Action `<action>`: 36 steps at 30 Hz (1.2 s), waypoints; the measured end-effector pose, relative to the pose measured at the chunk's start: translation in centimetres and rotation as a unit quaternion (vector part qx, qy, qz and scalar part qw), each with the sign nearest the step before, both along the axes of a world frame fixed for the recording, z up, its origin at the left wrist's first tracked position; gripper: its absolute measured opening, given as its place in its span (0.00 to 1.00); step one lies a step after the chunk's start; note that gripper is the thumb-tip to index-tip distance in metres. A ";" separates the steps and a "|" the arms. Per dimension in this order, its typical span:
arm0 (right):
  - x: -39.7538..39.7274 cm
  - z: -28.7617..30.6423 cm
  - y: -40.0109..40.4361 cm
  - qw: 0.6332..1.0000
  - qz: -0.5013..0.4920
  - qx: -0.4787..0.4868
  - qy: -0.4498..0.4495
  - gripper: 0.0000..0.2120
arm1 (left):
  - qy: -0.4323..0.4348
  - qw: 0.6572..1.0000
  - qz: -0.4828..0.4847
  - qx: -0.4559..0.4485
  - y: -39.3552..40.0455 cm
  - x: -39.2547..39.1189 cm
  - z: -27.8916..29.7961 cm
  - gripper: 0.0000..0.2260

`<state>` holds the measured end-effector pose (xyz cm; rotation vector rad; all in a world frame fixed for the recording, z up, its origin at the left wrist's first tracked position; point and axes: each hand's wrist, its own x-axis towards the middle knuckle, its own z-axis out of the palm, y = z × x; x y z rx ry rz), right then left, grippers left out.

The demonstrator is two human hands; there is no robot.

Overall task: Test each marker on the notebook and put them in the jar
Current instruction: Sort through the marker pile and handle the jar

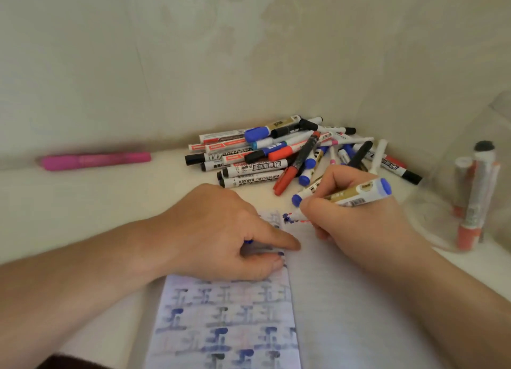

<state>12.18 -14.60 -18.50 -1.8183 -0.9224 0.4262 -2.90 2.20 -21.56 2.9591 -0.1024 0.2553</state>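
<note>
At far left on the counter [83,200], a pink marker [95,160], lying alone and blurred. Then the left hand [221,236], pressing down on the notebook [226,321], thumb and forefinger apparently pinching something small and blue, probably the cap [249,241], though too hidden to be sure. Behind it, against the wall, the untested pile of markers [290,153]. Right of centre, the right hand [356,219], fingers [318,205] clamped round the blue marker [356,195] in a writing grip, nib touching the top of the right page beside fresh blue and red scribbles. At far right, the clear jar [467,180], with a few markers standing inside.

Likely trouble, as a judgement: ink smearing under the heel of the right hand; a wrist swinging back toward the jar and knocking it over, or sweeping the pile; the cap lost if let go.

Hard to make out: jar walls nearly invisible, rim cut off at the frame edge; lower page blurred; notebook's near edge out of view.
</note>
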 end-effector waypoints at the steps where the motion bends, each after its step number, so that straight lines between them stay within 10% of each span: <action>1: -0.1 -0.1 0.1 1.000 -0.009 -0.009 0.000 0.08 | 0.006 1.000 0.004 -0.004 0.0 0.2 0.1 0.18; 36: 0.5 -0.7 0.7 0.996 -0.053 -0.066 0.015 0.09 | 0.038 0.998 0.047 -0.028 -0.8 0.8 1.3 0.21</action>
